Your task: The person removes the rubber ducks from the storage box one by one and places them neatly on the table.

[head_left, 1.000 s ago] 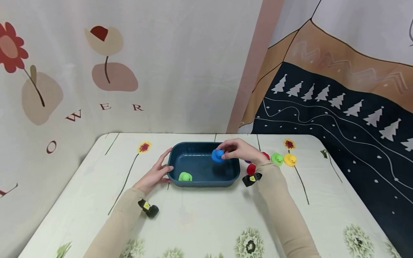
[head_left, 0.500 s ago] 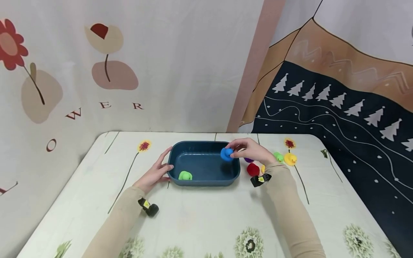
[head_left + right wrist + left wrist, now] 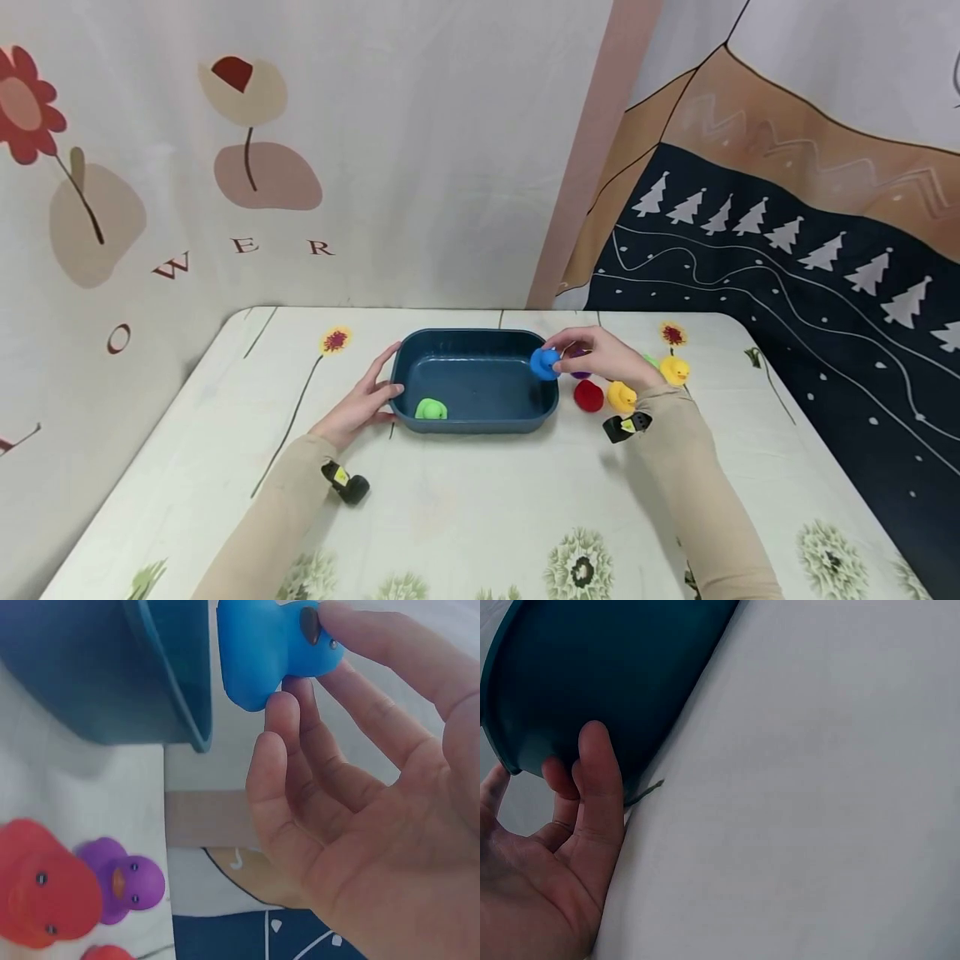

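Note:
Between thumb and fingertips my right hand [image 3: 600, 354] pinches a blue rubber duck [image 3: 544, 364], which overlaps the right rim of a dark blue tub [image 3: 480, 427]. In the right wrist view the blue duck [image 3: 259, 649] is raised at the height of the tub's rim [image 3: 199, 735]. My left hand [image 3: 358, 410] holds the tub's left end, one fingertip over the rim. Its fingers [image 3: 598, 761] show against the outer wall in the left wrist view. Inside the tub, a green rubber duck [image 3: 431, 409] sits at the front left corner.
Right of the tub stand more rubber ducks: red [image 3: 588, 396], purple [image 3: 139, 881], and two yellow ones, nearer [image 3: 622, 397] and farther [image 3: 674, 370]. Another green duck [image 3: 652, 361] is mostly hidden behind my right wrist. A flower-printed cloth [image 3: 465, 517] covers the table; printed curtains hang behind.
My right hand has moved right with the blue duck, from over the tub's inside to its right rim. My left hand and the tub have stayed in place.

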Motion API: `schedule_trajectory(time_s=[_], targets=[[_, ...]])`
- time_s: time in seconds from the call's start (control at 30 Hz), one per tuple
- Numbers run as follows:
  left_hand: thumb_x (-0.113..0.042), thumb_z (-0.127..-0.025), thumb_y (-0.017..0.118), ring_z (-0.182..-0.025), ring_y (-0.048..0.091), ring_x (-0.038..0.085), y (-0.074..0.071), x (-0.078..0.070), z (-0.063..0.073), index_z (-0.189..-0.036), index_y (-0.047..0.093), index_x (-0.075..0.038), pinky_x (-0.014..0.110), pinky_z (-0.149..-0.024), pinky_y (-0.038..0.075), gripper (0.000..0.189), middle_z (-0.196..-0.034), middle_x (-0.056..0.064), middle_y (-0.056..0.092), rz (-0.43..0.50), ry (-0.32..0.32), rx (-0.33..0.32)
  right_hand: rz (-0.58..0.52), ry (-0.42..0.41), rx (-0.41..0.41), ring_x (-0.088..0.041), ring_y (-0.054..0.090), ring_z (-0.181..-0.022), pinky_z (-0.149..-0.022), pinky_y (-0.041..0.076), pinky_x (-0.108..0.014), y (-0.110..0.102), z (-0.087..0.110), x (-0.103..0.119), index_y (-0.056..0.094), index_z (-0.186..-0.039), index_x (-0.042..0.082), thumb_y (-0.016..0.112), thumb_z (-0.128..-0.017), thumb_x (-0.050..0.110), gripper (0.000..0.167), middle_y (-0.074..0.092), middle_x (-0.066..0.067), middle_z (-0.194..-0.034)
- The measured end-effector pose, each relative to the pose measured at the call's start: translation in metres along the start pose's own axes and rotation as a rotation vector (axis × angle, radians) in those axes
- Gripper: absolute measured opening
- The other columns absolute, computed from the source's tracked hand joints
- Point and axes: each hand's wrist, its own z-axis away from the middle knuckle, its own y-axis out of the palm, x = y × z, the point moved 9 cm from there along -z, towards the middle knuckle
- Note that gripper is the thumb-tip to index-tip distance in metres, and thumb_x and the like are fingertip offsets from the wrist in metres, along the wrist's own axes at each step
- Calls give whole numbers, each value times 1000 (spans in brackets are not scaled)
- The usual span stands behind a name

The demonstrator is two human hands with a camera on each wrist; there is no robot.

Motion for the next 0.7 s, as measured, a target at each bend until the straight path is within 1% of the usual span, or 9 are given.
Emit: schedule_trajectory(time_s=[0.07, 0.23, 0.33, 0.4, 0.43, 0.6, 0.7], targets=[[-15, -98, 52, -120, 47, 39, 0, 0, 0, -154, 12, -42, 44, -88, 50, 73, -148, 30, 26, 2, 2, -1, -7, 4, -5, -31, 55, -96, -84, 47, -53, -2, 3, -1, 64, -121, 3, 67, -90, 13, 33, 62, -13, -111], [-15, -98, 51, -125, 43, 42, 0, 1, 0, -154, 12, -42, 48, -91, 48, 73, -150, 30, 23, 3, -2, 0, -18, 31, -16, -32, 55, -98, -83, 47, -49, -9, 11, -7, 63, -121, 1, 67, -90, 12, 33, 62, -15, -111], [-15, -99, 51, -127, 40, 44, 0, 3, -1, -153, 12, -43, 50, -92, 46, 72, -152, 29, 19, 0, -8, 2, -5, 43, -3, -32, 55, -99, -82, 46, -46, -13, 15, -14, 63, -120, 1, 66, -90, 13, 32, 62, -14, -111], [-16, -99, 51, -128, 39, 44, 0, 3, -1, -153, 12, -43, 50, -93, 46, 72, -152, 29, 18, -1, -10, 3, 8, 51, -1, -32, 55, -100, -83, 47, -48, -17, 17, -17, 64, -119, 2, 67, -90, 14, 32, 63, -14, -110], [-16, -99, 51, -128, 38, 44, 0, 3, -1, -153, 12, -43, 50, -93, 46, 72, -152, 29, 18, -2, -10, 4, 17, 51, 0, -32, 54, -100, -83, 47, -47, -19, 18, -19, 64, -119, 2, 67, -90, 14, 32, 63, -13, -110], [-16, -99, 51, -128, 38, 44, -1, 2, -2, -153, 12, -44, 51, -93, 45, 72, -153, 28, 17, -3, -7, 4, 39, 58, -21, -32, 52, -102, -82, 48, -46, -29, 25, -23, 63, -119, 1, 67, -90, 13, 32, 61, -15, -113], [-16, -99, 51, -128, 39, 44, -1, 2, -2, -153, 12, -43, 50, -93, 46, 72, -152, 29, 18, -4, -7, 3, 54, 73, -36, -33, 52, -103, -83, 48, -48, -35, 30, -27, 63, -120, 0, 67, -89, 13, 33, 60, -17, -116]])
